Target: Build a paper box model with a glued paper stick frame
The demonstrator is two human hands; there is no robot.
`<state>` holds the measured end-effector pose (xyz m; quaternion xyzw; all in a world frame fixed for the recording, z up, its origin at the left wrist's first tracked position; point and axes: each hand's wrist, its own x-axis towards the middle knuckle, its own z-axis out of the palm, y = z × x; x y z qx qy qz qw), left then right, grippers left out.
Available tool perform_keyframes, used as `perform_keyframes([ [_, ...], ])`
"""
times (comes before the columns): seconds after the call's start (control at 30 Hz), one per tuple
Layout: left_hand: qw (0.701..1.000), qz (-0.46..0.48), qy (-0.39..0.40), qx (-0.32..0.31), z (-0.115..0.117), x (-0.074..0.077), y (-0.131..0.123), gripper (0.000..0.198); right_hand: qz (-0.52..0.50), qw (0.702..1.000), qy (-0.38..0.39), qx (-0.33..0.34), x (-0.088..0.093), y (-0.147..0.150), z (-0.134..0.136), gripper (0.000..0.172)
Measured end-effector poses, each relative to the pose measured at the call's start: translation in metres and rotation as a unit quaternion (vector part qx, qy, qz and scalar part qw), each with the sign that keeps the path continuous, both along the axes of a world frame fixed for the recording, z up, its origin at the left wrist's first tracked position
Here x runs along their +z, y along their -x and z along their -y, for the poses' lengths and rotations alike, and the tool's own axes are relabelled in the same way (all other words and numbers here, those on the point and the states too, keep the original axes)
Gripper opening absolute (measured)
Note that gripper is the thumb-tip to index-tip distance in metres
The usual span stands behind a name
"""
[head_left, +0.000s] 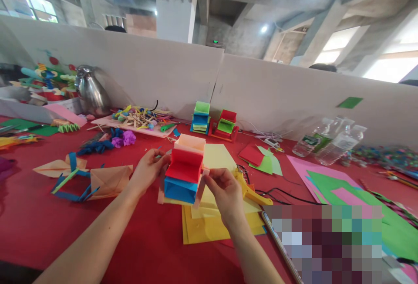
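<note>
red counter (140, 249) spreads under everything, with yellow sheets (192, 234) close to the person. just past their front edge, the paper model (184, 166) sits between the two hands; whether its base touches anything is hard to tell. it looks light and crisp but easily crushed, so its hollow middle is best left alone and the side strips (199, 193) taken lightly. the left hand (150, 173) is nearly closed, thumb and forefinger pinching the model's left side. the right hand (227, 192) pinches the right side, its other fingers curled, a yellow glue gun (251, 191) beside it. farther off stand a green-and-blue model (200, 120) and a red-and-green model (226, 123), before a white partition (156, 70).
</note>
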<state>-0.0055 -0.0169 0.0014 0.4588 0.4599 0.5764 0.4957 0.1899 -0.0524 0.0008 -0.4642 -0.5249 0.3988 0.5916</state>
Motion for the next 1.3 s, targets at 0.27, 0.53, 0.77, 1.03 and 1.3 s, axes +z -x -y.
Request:
perform_keyframes([
  [0.27,0.999,0.027,-0.019,-0.029,-0.001,-0.001,0.000,0.036,0.015,1.000,0.002,0.023,0.005,-0.008,-0.002,0.021],
  [0.53,0.998,0.036,-0.024,-0.038,0.001,0.001,-0.001,0.039,0.069,0.995,-0.041,0.066,0.006,-0.017,-0.003,0.039],
  [0.77,0.998,0.028,-0.036,-0.049,0.003,0.002,-0.003,0.042,0.062,0.997,-0.002,0.047,0.009,-0.016,-0.001,0.025],
  [1.03,0.997,0.015,-0.049,-0.058,0.003,0.000,-0.004,0.041,0.020,0.999,0.006,0.026,0.012,-0.018,-0.001,0.022],
  [1.3,0.996,0.023,-0.063,-0.066,0.005,0.000,-0.009,0.035,-0.010,0.998,0.013,0.053,0.010,-0.019,-0.002,0.019],
])
